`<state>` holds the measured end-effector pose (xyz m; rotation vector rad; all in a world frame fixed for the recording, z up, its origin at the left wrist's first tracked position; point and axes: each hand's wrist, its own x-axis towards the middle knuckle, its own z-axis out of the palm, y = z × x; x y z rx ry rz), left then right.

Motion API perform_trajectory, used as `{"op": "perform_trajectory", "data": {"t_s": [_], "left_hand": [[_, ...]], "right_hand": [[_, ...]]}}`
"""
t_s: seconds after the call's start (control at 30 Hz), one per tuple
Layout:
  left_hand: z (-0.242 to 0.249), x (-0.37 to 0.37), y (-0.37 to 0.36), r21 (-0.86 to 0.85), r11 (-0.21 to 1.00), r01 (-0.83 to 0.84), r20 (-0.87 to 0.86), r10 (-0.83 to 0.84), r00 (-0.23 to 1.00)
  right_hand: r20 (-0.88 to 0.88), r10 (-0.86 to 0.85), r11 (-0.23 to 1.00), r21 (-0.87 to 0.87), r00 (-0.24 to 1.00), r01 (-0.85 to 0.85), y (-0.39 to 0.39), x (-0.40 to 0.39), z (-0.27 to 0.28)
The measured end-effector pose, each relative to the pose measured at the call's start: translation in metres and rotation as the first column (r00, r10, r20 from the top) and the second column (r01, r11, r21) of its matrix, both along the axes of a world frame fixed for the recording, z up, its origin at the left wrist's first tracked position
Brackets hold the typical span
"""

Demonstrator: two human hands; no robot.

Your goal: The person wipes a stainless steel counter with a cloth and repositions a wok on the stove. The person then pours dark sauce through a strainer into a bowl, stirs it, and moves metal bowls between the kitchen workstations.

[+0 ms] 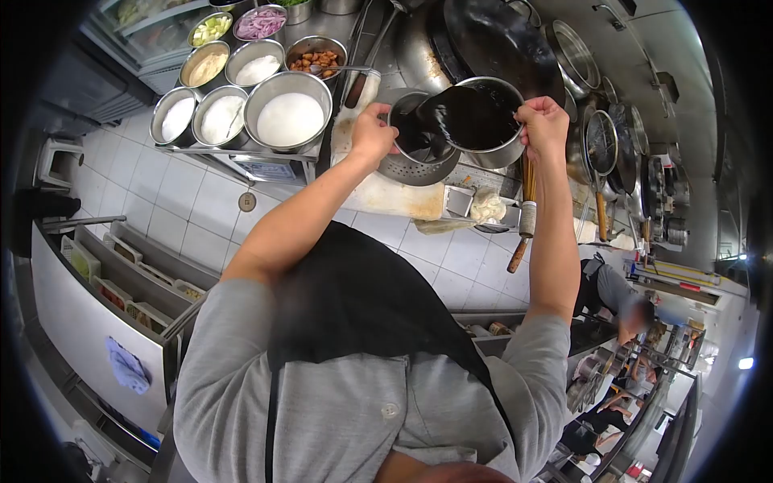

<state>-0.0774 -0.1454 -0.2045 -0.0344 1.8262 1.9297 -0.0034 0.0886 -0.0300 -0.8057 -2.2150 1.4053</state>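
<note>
the wok fills the stove top beyond both hands. at the counter edge, the steel pot is tilted, pouring dark liquid into the strainer. it looks heavy, sloshing, probably slick; its rim is the only hold. the right hand clamps that rim, the left hand closes on the strainer's edge. seasoning bowls crowd the left; little free room.

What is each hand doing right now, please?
Left hand: closed on the rim of the metal colander.
Right hand: closed on the rim of the tilted metal pot, pouring dark liquid.
</note>
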Motion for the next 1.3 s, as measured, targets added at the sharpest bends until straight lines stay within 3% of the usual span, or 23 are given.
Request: {"op": "perform_trajectory", "data": {"t_s": [0.13, 0.23, 0.27, 0.4, 0.67, 0.97, 1.07, 1.17, 1.2, 1.3], "left_hand": [[0.001, 0.000, -0.003, 0.062, 0.998, 0.006, 0.050, -0.009, 0.999], [0.004, -0.001, -0.003, 0.110, 0.994, -0.025, 0.097, 0.014, 0.995], [0.006, -0.001, -0.005, 0.121, 0.992, -0.022, 0.112, 0.009, 0.994], [0.002, -0.009, -0.006, 0.142, 0.990, 0.023, 0.129, -0.042, 0.991], [0.005, -0.014, -0.011, 0.157, 0.985, 0.076, 0.177, -0.104, 0.979], [0.006, -0.017, -0.012, 0.165, 0.981, 0.104, 0.186, -0.135, 0.973], [0.007, -0.021, -0.014, 0.071, 0.980, 0.185, 0.131, -0.193, 0.972], [0.016, -0.036, -0.014, -0.332, 0.942, 0.052, -0.393, -0.189, 0.900], [0.016, -0.043, -0.010, -0.154, 0.987, 0.045, -0.463, -0.112, 0.879], [0.036, -0.072, -0.001, 0.049, 0.954, 0.297, -0.554, -0.221, 0.803]], "right_hand": [[0.114, -0.043, 0.958, 0.285, 0.993, 0.009, 0.000, -0.008, 0.004], [0.128, -0.043, 0.722, 0.689, 0.991, -0.058, -0.008, -0.014, 0.004], [0.203, -0.075, 0.719, 0.689, 0.976, -0.088, -0.021, -0.014, 0.012], [0.209, 0.050, 0.476, 0.855, 0.977, -0.207, -0.031, -0.021, -0.002], [0.270, 0.204, 0.144, 0.942, 0.941, -0.302, -0.056, -0.031, -0.032], [0.348, 0.287, -0.056, 0.936, 0.892, -0.347, -0.082, -0.034, -0.052], [0.340, 0.334, -0.101, 0.940, 0.879, -0.325, -0.080, -0.033, -0.051], [0.314, 0.417, -0.161, 0.949, 0.853, -0.271, -0.075, -0.030, -0.043], [0.305, 0.437, -0.177, 0.952, 0.846, -0.251, -0.076, -0.028, -0.039], [0.274, 0.515, -0.248, 0.955, 0.812, -0.164, -0.076, -0.023, -0.026]]}}
